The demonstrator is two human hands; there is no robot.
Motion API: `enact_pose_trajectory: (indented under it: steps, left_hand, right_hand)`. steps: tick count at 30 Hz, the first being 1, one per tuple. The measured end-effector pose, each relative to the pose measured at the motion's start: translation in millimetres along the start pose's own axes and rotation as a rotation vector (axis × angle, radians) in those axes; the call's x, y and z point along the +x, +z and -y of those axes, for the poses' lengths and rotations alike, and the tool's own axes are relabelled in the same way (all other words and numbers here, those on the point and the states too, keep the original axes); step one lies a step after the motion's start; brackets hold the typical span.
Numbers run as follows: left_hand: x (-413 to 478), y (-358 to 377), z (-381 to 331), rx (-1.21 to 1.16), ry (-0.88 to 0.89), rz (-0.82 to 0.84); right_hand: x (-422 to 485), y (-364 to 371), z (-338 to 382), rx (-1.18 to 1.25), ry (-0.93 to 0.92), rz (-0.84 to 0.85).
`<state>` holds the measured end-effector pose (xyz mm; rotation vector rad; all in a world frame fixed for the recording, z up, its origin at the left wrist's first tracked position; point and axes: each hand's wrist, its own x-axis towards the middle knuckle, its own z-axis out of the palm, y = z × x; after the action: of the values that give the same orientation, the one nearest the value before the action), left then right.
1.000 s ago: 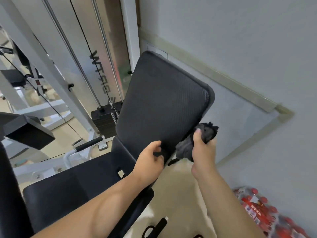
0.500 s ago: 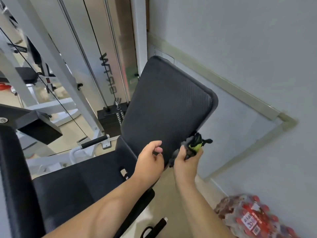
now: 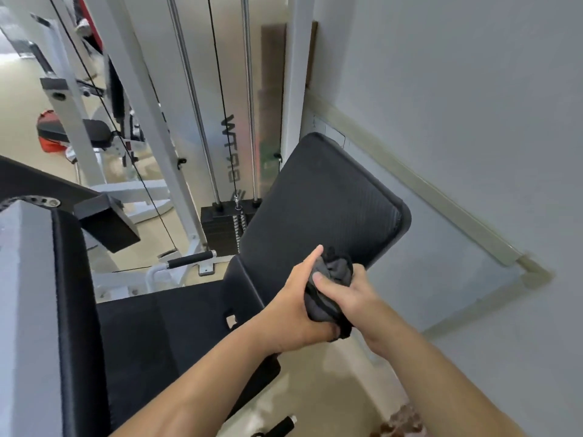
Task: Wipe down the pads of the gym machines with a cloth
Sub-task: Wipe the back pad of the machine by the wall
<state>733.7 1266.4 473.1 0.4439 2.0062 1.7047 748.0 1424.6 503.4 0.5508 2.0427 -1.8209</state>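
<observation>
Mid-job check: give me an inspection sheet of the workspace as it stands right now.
Surface: black back pad tilted up, seat pad below it.
Job's things: dark cloth bunched up in front of the back pad's lower edge; whether it touches the pad cannot be told.
Clutter: black rod-like object low in view beyond the seat pad; blurred pack at bottom right.
Hands: left hand and right hand both grip the cloth.
Cables: black cable runs down to the weight stack.
Surroundings: grey wall on the right, white machine frame on the left.

Cloth (image 3: 329,290) between hands, before back pad (image 3: 321,212)
</observation>
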Motion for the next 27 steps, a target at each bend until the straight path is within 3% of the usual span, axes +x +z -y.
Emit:
enact_pose_trajectory:
  steps: [3,6,9,11,16,22,24,27]
  left_hand:
    - [4,1,-14,0.0,-0.004,-0.248]
    - [7,-14,-20,-0.083,-0.153,-0.613]
    - [12,-42,-20,-0.199,-0.251,-0.824]
    - [18,-63,-25,-0.236,-0.259,-0.878]
    - [54,-117,-33,-0.097,-0.233,-0.827]
    - [159,-193,-41,0.003,-0.132,-0.62]
    - [201,-214,-44,0.026,-0.072,-0.525]
    - [261,-233,-55,-0.009,0.006,-0.372]
  right_hand:
    - [5,-7,41,-0.248,-0.068,0.132]
    - [12,-9,80,-0.504,-0.158,0.294]
    - [34,-5,111,-0.72,-0.398,0.169]
    - [55,1,127,-0.767,-0.489,0.068]
    - [119,5,169,-1.01,-0.678,-0.089]
    - [201,9,211,-1.248,-0.702,-0.418]
    - [228,10,219,-1.36,-0.655,-0.502]
    - [254,12,230,-1.36,-0.427,-0.514]
